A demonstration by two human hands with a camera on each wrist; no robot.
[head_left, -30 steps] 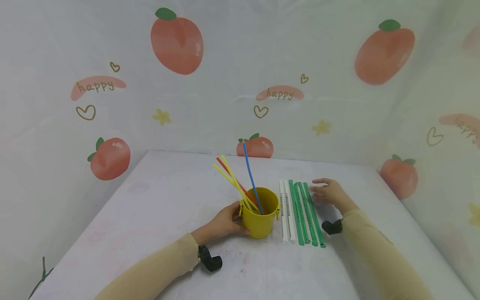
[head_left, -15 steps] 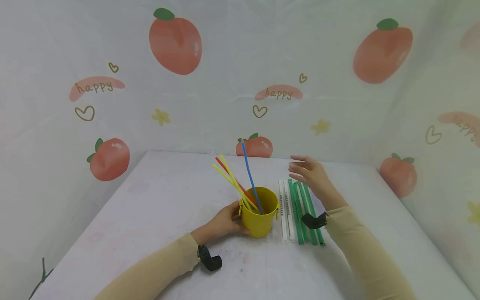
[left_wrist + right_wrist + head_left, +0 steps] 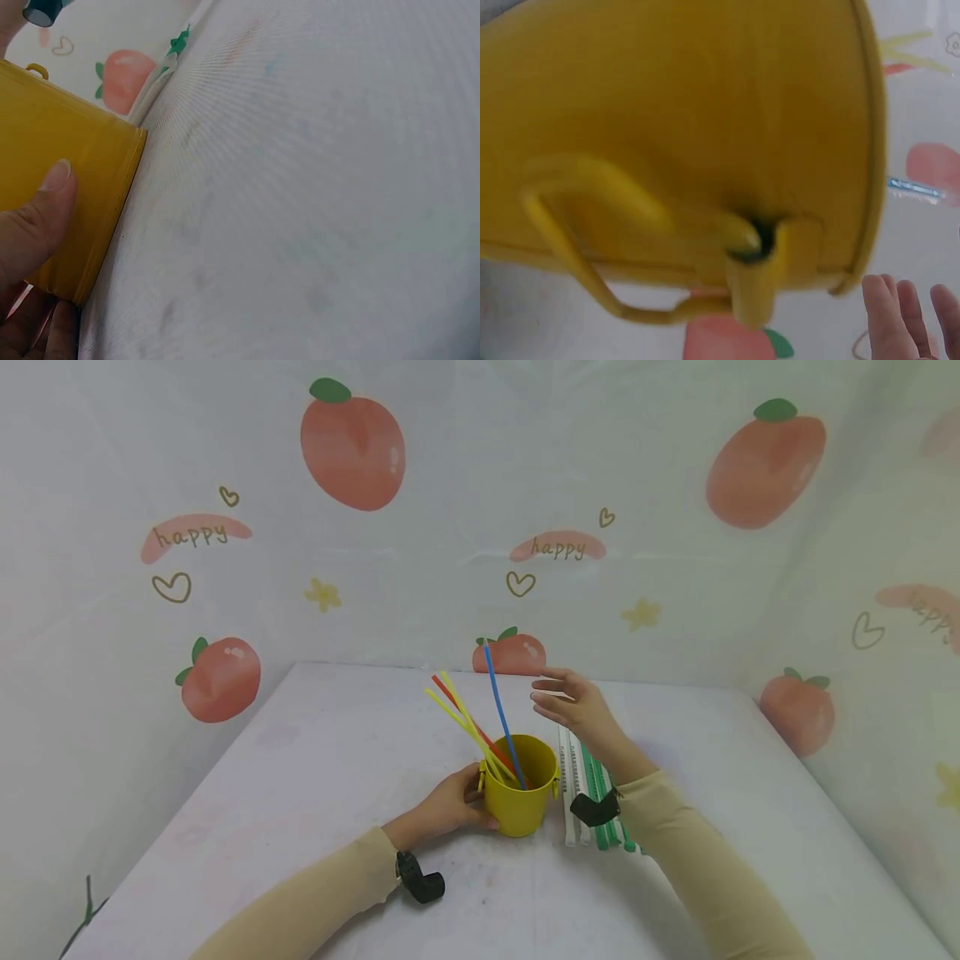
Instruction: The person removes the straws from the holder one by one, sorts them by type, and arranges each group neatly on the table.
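A small yellow bucket [image 3: 516,817] with side handles stands upright on the table. My left hand [image 3: 448,806] holds it from the left; in the left wrist view the thumb [image 3: 45,217] lies on the yellow wall and the other fingers reach underneath. Leaning out of the bucket are a blue straw [image 3: 497,693], a red straw [image 3: 441,685] and yellow straws [image 3: 442,703]. My right hand [image 3: 581,703] hovers with fingers spread, holding nothing, behind and right of the bucket. Its forearm partly hides a row of white wrapped straws [image 3: 568,818] and green wrapped straws [image 3: 602,837].
The white table [image 3: 337,752] extends all round the bucket. Behind it and at the right hangs a pale curtain [image 3: 450,460] printed with fruit. Each wrist carries a black camera, such as the left camera [image 3: 422,881].
My right hand has moved left from beside the green wrapped straws, over the row, toward the bucket. The left hand and bucket have stayed put.
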